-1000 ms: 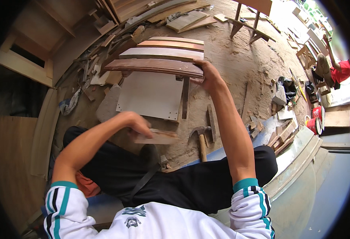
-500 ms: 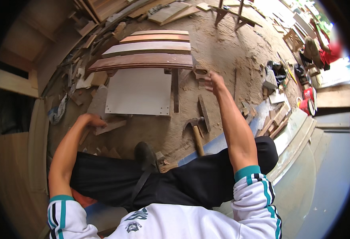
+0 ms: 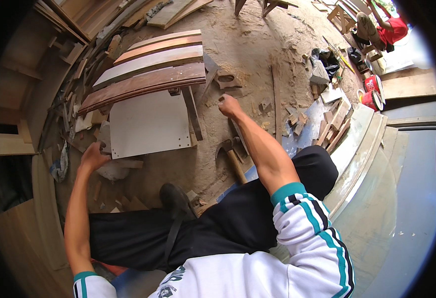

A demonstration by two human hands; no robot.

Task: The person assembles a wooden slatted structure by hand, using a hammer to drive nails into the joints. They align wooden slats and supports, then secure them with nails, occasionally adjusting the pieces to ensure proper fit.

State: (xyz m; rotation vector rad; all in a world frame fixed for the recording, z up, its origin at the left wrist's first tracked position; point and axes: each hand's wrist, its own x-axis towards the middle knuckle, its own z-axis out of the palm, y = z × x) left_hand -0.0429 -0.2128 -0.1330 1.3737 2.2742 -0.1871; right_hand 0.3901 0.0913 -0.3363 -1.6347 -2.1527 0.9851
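Note:
A slatted wooden piece with brown, white and reddish boards (image 3: 151, 82) stands in front of me, a white panel (image 3: 151, 124) attached below its slats. My left hand (image 3: 94, 157) is beside the panel's near left corner, fingers apart; I cannot tell whether it touches the panel. A wood scrap (image 3: 131, 163) lies just below that corner. To the panel's right, my right hand (image 3: 230, 106) hovers with curled fingers; anything inside them is hidden. Above it lies a handsaw with a wooden handle (image 3: 229, 81). A claw hammer (image 3: 236, 165) rests nearer me, below my right forearm.
Wood scraps (image 3: 295, 119) and offcuts litter the sandy ground. Red cans (image 3: 372, 99) and a black bag (image 3: 329, 60) are at the right. A person in red (image 3: 393, 31) sits at the far right. Stacked boards (image 3: 178, 12) lie at the back. My sandalled foot (image 3: 175, 199) is in front.
My left hand has moved from the wood scrap to the panel's corner. My right hand has drawn nearer from the saw handle, its fingers now curled. The view has swung, shifting the scene left.

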